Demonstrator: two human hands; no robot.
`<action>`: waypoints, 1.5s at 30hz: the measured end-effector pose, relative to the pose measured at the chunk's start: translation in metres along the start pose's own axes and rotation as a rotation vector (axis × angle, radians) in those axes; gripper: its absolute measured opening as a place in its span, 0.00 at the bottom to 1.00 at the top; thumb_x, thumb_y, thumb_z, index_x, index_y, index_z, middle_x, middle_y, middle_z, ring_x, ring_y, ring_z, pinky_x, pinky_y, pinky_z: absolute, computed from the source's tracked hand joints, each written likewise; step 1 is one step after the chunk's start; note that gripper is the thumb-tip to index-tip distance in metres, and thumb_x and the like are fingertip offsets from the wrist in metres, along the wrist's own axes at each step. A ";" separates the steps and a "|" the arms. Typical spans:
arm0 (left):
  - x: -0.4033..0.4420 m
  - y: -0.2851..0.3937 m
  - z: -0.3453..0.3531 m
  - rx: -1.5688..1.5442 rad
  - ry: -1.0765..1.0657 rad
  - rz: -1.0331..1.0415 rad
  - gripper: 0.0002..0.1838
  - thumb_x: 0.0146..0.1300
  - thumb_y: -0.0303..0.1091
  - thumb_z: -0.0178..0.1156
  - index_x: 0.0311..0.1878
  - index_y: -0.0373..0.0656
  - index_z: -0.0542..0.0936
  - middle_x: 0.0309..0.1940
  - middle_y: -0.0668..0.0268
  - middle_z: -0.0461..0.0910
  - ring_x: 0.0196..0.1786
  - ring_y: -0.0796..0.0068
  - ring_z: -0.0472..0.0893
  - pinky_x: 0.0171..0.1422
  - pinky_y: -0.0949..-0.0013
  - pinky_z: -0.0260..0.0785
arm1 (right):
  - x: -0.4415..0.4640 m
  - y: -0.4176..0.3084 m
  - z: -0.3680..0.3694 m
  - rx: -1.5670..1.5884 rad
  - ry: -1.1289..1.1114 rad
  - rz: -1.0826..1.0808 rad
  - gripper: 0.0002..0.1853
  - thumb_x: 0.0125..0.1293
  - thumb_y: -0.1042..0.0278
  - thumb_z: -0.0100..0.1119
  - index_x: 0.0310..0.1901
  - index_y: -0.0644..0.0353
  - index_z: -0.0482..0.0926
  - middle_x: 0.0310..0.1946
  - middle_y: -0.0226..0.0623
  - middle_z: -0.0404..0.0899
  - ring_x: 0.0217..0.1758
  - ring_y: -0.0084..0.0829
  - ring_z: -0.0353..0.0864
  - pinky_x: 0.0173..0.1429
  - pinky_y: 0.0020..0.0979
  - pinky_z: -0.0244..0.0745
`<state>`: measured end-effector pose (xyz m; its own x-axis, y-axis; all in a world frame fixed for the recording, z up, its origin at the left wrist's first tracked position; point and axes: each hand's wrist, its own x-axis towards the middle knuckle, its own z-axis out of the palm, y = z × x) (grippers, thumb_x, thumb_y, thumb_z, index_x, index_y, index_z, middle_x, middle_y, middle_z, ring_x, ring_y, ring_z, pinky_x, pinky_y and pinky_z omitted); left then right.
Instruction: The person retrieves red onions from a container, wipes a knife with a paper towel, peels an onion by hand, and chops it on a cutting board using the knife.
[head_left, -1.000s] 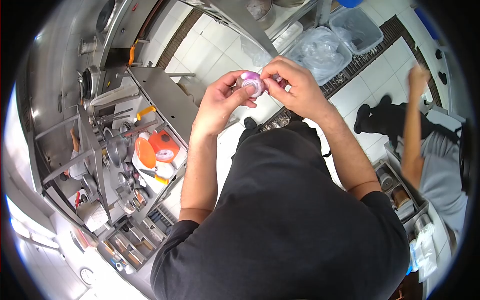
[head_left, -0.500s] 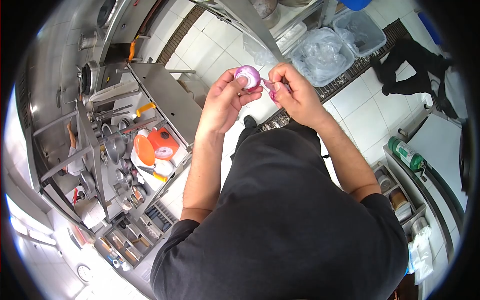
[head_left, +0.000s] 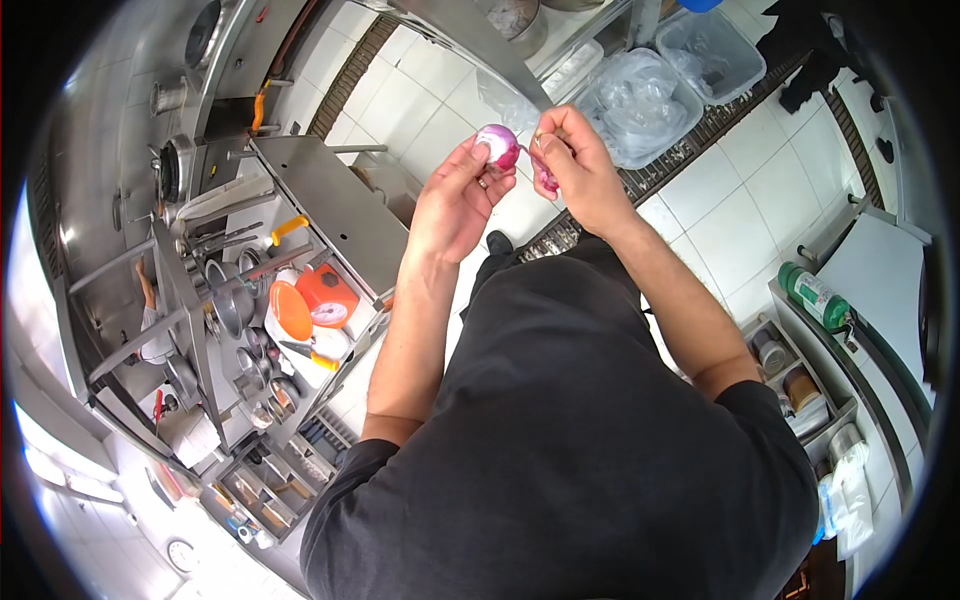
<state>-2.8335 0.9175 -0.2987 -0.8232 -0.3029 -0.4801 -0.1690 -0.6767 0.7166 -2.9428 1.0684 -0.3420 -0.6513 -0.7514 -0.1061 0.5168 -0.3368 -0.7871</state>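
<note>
A red onion (head_left: pixel 505 152), purple with a white patch exposed, is held between the fingers and thumb of my left hand (head_left: pixel 448 212). My right hand (head_left: pixel 588 180) is closed just beside it, gripping onion skin (head_left: pixel 547 181) that shows purple below the fingers. A narrow strip appears to run from the onion toward my right fingertips. Whether those fingers also hold something small, I cannot make out. Both hands are raised in front of my body, above the tiled floor.
To the left, a steel counter carries an orange kitchen scale (head_left: pixel 328 296), yellow-handled tools and metal bowls. Plastic tubs (head_left: pixel 645 110) with clear bags stand ahead by a floor drain grate (head_left: pixel 690 150). At right is a green bottle (head_left: pixel 812 295). Another person's dark-clothed legs (head_left: pixel 800 50) appear upper right.
The onion has turned in my left hand, showing more of its purple side. My right hand has shifted slightly up and left. The other person has moved farther toward the upper edge.
</note>
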 end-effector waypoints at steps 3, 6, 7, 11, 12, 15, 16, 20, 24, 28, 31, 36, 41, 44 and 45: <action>0.004 -0.005 -0.009 -0.017 0.005 -0.011 0.17 0.80 0.40 0.62 0.61 0.37 0.79 0.47 0.63 0.86 0.49 0.73 0.84 0.58 0.65 0.80 | -0.004 -0.004 -0.010 0.096 -0.024 0.134 0.03 0.84 0.71 0.52 0.48 0.60 0.70 0.29 0.26 0.72 0.26 0.15 0.65 0.29 0.23 0.64; 0.006 -0.010 -0.009 -0.001 0.025 -0.003 0.14 0.80 0.40 0.62 0.57 0.38 0.82 0.48 0.63 0.86 0.50 0.71 0.85 0.58 0.64 0.80 | -0.004 -0.004 -0.013 -0.146 0.000 0.107 0.05 0.84 0.68 0.56 0.52 0.59 0.73 0.27 0.22 0.70 0.25 0.15 0.64 0.29 0.24 0.62; 0.007 -0.009 -0.008 0.009 0.036 -0.001 0.15 0.80 0.40 0.62 0.57 0.38 0.82 0.48 0.62 0.86 0.50 0.71 0.85 0.58 0.64 0.80 | -0.003 -0.004 -0.013 -0.286 0.015 0.072 0.07 0.84 0.67 0.56 0.54 0.59 0.74 0.26 0.21 0.68 0.24 0.15 0.64 0.28 0.24 0.62; 0.010 -0.005 -0.005 0.062 0.053 -0.022 0.18 0.79 0.39 0.63 0.62 0.36 0.77 0.46 0.63 0.85 0.46 0.75 0.83 0.57 0.66 0.80 | 0.000 -0.013 -0.017 -0.706 -0.119 -0.066 0.08 0.82 0.66 0.60 0.54 0.59 0.79 0.27 0.26 0.71 0.28 0.18 0.70 0.33 0.29 0.66; 0.010 -0.005 -0.005 0.091 0.067 -0.024 0.18 0.79 0.39 0.63 0.62 0.36 0.77 0.45 0.64 0.85 0.46 0.75 0.83 0.57 0.66 0.80 | 0.001 -0.020 -0.016 -0.764 -0.149 -0.034 0.08 0.81 0.66 0.61 0.53 0.60 0.80 0.27 0.29 0.73 0.29 0.22 0.73 0.35 0.32 0.67; 0.015 -0.004 -0.004 0.166 0.107 -0.033 0.18 0.79 0.38 0.64 0.63 0.36 0.77 0.45 0.64 0.86 0.46 0.76 0.83 0.57 0.66 0.79 | 0.008 -0.010 -0.026 -0.885 -0.222 -0.183 0.07 0.79 0.67 0.62 0.49 0.60 0.81 0.30 0.40 0.78 0.33 0.37 0.79 0.39 0.40 0.72; 0.016 -0.005 -0.002 0.180 0.128 -0.034 0.18 0.78 0.38 0.64 0.63 0.37 0.77 0.45 0.64 0.86 0.46 0.76 0.83 0.57 0.66 0.79 | 0.010 -0.003 -0.032 -0.915 -0.246 -0.274 0.07 0.78 0.67 0.62 0.48 0.60 0.81 0.32 0.44 0.80 0.35 0.43 0.81 0.40 0.44 0.73; 0.030 -0.013 -0.005 0.267 0.208 0.013 0.19 0.77 0.37 0.65 0.63 0.38 0.77 0.46 0.64 0.86 0.45 0.77 0.83 0.57 0.65 0.79 | 0.004 -0.003 -0.028 -1.028 -0.269 -0.335 0.06 0.76 0.68 0.61 0.45 0.62 0.80 0.36 0.49 0.83 0.41 0.55 0.83 0.44 0.49 0.76; 0.040 -0.024 -0.022 0.187 0.238 -0.014 0.20 0.77 0.37 0.65 0.65 0.39 0.76 0.47 0.63 0.86 0.46 0.72 0.86 0.57 0.64 0.78 | -0.005 0.015 -0.024 -1.065 -0.290 -0.354 0.06 0.76 0.68 0.60 0.43 0.61 0.79 0.36 0.47 0.84 0.42 0.54 0.86 0.45 0.51 0.79; 0.045 -0.039 -0.034 0.048 0.305 -0.048 0.20 0.77 0.38 0.64 0.64 0.38 0.74 0.48 0.59 0.86 0.50 0.64 0.88 0.60 0.61 0.80 | -0.007 0.024 -0.029 -1.090 -0.349 -0.356 0.05 0.75 0.68 0.60 0.43 0.60 0.78 0.35 0.44 0.83 0.41 0.53 0.86 0.43 0.50 0.79; 0.051 -0.038 -0.040 -0.030 0.360 -0.009 0.19 0.78 0.38 0.64 0.64 0.38 0.74 0.50 0.57 0.85 0.51 0.61 0.89 0.64 0.58 0.80 | -0.017 0.019 -0.029 -1.077 -0.405 -0.255 0.05 0.74 0.68 0.60 0.42 0.61 0.78 0.35 0.44 0.83 0.42 0.53 0.85 0.45 0.51 0.79; 0.051 -0.026 -0.045 0.027 0.428 -0.070 0.24 0.74 0.50 0.68 0.65 0.47 0.79 0.54 0.62 0.84 0.61 0.63 0.83 0.72 0.56 0.68 | -0.010 0.027 -0.092 -1.151 -0.163 -0.084 0.11 0.74 0.66 0.61 0.51 0.61 0.83 0.45 0.50 0.86 0.51 0.56 0.85 0.56 0.51 0.79; 0.058 -0.037 -0.045 -0.119 0.248 -0.155 0.17 0.80 0.45 0.61 0.57 0.41 0.78 0.47 0.61 0.85 0.43 0.71 0.84 0.48 0.65 0.77 | 0.060 0.056 -0.254 -1.548 0.200 0.118 0.14 0.73 0.62 0.62 0.49 0.64 0.87 0.45 0.58 0.88 0.51 0.60 0.87 0.58 0.52 0.82; 0.061 -0.042 -0.029 -0.216 0.144 -0.206 0.15 0.82 0.43 0.58 0.56 0.39 0.77 0.45 0.59 0.86 0.40 0.71 0.84 0.46 0.64 0.79 | 0.115 0.091 -0.350 -1.711 0.227 0.160 0.17 0.72 0.58 0.64 0.42 0.69 0.87 0.43 0.63 0.88 0.52 0.61 0.88 0.59 0.52 0.83; 0.063 -0.043 -0.024 -0.245 0.116 -0.228 0.15 0.83 0.43 0.57 0.55 0.38 0.77 0.44 0.58 0.86 0.40 0.71 0.84 0.46 0.64 0.79 | 0.130 0.091 -0.370 -1.760 0.223 0.148 0.17 0.72 0.58 0.64 0.42 0.68 0.87 0.44 0.62 0.88 0.51 0.61 0.88 0.58 0.52 0.83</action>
<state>-2.8649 0.9110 -0.3717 -0.7099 -0.1898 -0.6783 -0.1950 -0.8724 0.4482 -3.1858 1.1504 -0.6521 -0.7922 -0.5818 -0.1842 -0.4774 0.7789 -0.4067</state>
